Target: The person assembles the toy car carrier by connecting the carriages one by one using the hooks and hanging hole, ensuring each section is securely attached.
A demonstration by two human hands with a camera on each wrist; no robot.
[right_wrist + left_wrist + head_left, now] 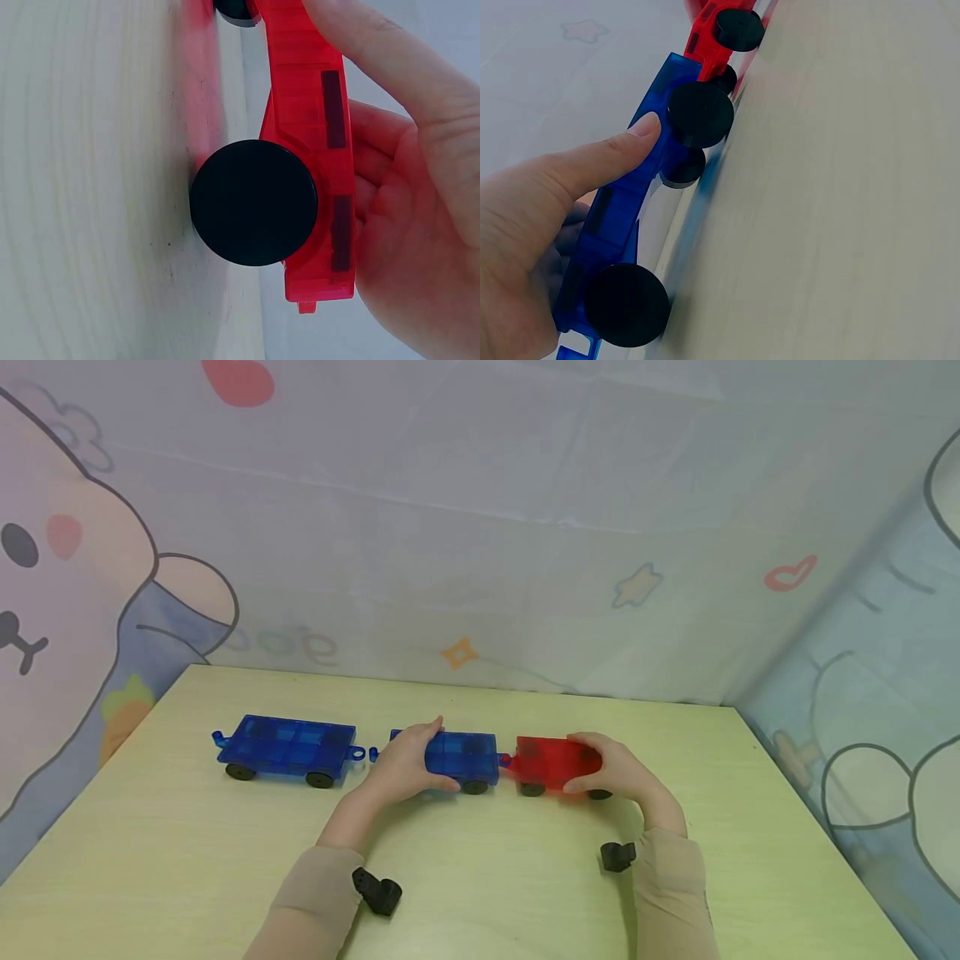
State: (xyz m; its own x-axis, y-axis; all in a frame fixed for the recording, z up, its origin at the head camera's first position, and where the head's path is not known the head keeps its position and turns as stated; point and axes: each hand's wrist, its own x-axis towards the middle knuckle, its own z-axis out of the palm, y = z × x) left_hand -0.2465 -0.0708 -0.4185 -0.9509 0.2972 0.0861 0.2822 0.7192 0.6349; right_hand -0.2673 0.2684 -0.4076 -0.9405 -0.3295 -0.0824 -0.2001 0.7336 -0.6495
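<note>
My left hand (405, 767) grips a translucent blue toy train car (461, 755) from above, its thumb (619, 156) along the near side. The right hand (617, 768) holds a translucent red toy train car (546, 763) by its right end, thumb on the near side and fingers behind. Both cars have black wheels and stand in a row on the table. At the small coupling (506, 761) between them, their ends meet. To the left stands a second blue car (288, 748), its ring (358, 753) close beside the held blue car's hook (373, 754).
The pale wooden table (480, 877) runs back to a printed cloth backdrop (480, 543), with another cloth side at the right. A black wrist camera (377, 892) sits on the left sleeve, another black camera (618, 857) on the right sleeve.
</note>
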